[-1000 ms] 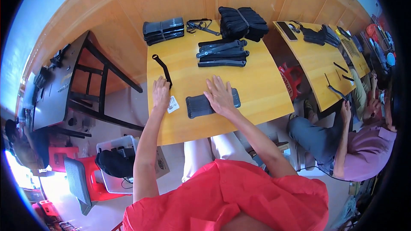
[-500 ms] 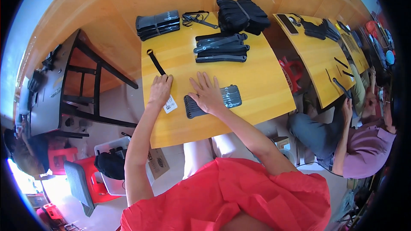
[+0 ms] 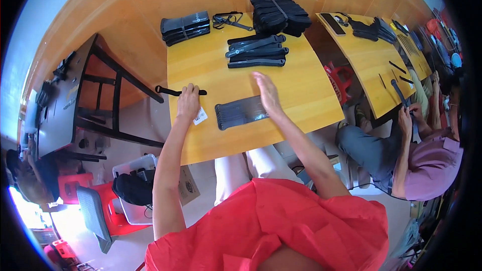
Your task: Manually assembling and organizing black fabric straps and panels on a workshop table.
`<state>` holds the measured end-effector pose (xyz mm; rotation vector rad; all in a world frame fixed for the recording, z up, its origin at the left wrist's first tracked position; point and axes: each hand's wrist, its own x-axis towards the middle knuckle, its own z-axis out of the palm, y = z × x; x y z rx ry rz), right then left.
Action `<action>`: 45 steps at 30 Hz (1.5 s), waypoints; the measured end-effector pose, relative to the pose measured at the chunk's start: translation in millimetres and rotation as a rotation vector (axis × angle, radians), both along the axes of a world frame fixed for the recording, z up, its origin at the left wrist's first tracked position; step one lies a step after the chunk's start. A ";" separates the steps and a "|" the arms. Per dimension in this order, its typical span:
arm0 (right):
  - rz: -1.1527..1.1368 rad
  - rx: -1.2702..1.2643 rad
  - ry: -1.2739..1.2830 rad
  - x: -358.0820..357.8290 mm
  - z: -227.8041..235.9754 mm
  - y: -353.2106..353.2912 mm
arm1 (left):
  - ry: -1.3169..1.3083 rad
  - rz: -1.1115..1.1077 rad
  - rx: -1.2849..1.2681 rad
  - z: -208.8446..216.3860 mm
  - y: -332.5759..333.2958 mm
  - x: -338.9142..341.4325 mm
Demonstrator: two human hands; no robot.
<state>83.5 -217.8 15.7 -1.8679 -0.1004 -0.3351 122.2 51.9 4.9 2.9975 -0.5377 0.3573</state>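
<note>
My left hand point(image 3: 189, 103) is closed over a short black strap point(image 3: 168, 91) near the left edge of the yellow table. The strap's ring end sticks out to the left and its other tip shows right of my fingers. Partly under the same hand lies a small white label point(image 3: 200, 116). A flat dark pack of straps point(image 3: 238, 113) in a glossy sleeve lies in front of me. At the pack's right end my right hand point(image 3: 268, 96) is turned on edge, fingers stretched out, with nothing seen in it; it covers that end.
Farther back on the table point(image 3: 311, 90) are a loose pile of black straps point(image 3: 257, 51), a banded stack of packs point(image 3: 185, 27), a thin tangled strap point(image 3: 232, 21) and a big banded black bundle point(image 3: 281, 16). A co-worker point(image 3: 427, 165) sits at another table point(image 3: 369, 70) on the right.
The strap in my left hand has swung from pointing away to lying crosswise. My right hand has shifted right and turned from flat on the pack onto its edge, uncovering the pack's middle.
</note>
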 end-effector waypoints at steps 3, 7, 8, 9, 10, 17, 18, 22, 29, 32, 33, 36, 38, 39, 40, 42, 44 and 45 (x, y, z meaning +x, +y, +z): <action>-0.076 -0.247 -0.109 -5.3 3.5 0.1 | -0.017 -0.004 -0.013 -0.1 8.7 -6.9; -0.078 -0.712 -0.243 -2.7 -4.5 34.5 | 0.058 0.081 -0.069 3.6 7.9 -18.5; -0.078 -0.707 -0.242 -2.2 -5.9 46.1 | 0.059 0.081 -0.065 4.1 7.7 -20.1; -0.058 -0.737 -0.213 -1.8 -6.8 59.5 | 0.082 0.094 -0.074 4.3 9.2 -22.1; -0.039 -0.767 -0.184 -1.1 -7.8 70.6 | 0.106 0.107 -0.082 4.6 11.3 -23.9; 0.084 -0.918 -0.018 5.6 -25.8 97.8 | 0.093 0.092 -0.203 5.9 22.3 -29.7; 0.088 -0.918 -0.024 5.5 -25.0 98.1 | 0.090 0.071 -0.254 10.6 24.5 -30.2; 0.087 -0.947 0.013 5.1 -21.8 96.8 | 0.147 0.041 -0.434 13.7 32.1 -19.4; 0.055 -0.880 -0.069 6.2 -26.1 99.9 | 0.356 0.109 -0.530 1.2 53.1 -9.9; -0.030 -0.729 -0.140 11.6 -33.5 91.8 | 0.308 0.152 -0.410 5.5 45.1 -17.9; 0.015 -0.482 -0.121 18.7 -38.8 84.0 | 0.302 0.153 -0.409 4.5 41.2 -21.6; 0.060 -0.134 -0.088 20.5 -34.3 69.0 | 0.009 0.110 -0.291 -0.1 34.8 -38.1; 0.035 -0.037 -0.131 9.5 -21.9 61.3 | -0.032 0.146 -0.228 -3.9 32.8 -47.7; 0.044 -0.038 -0.132 1.1 -12.8 55.4 | -0.070 0.161 -0.165 -5.0 30.4 -51.4; 0.062 -0.058 -0.117 -7.0 -5.1 48.6 | -0.041 0.162 -0.105 -0.6 26.8 -55.0; 0.064 -0.063 -0.133 -22.2 4.0 43.3 | -0.050 0.151 -0.097 4.4 27.5 -61.3; 0.074 -0.075 -0.117 -34.7 2.8 38.5 | -0.063 0.138 -0.088 6.3 28.5 -66.6; 0.077 -0.087 -0.098 -41.1 4.6 36.2 | -0.062 0.157 -0.078 7.1 29.7 -68.0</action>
